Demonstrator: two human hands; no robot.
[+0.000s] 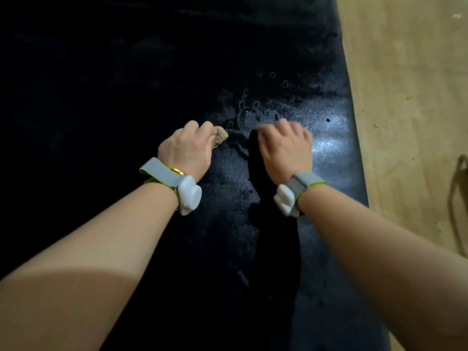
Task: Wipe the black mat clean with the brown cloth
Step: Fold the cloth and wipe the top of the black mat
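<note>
The black mat (126,84) fills most of the view, and water drops and smears glisten on it just beyond my hands. My left hand (188,150) is closed around the brown cloth (219,137), a bunched corner of which sticks out past my fingers and rests on the mat. My right hand (286,148), slightly blurred, rests on the wet, shiny patch of the mat with fingers curled under; nothing shows in it. A dark shadow runs along its left side. Both wrists wear grey bands with white devices.
The mat's right edge runs diagonally, with the tan floor (410,97) beyond it. A dark cord or strap (458,198) lies on that floor at the far right. The left and far parts of the mat are in deep darkness.
</note>
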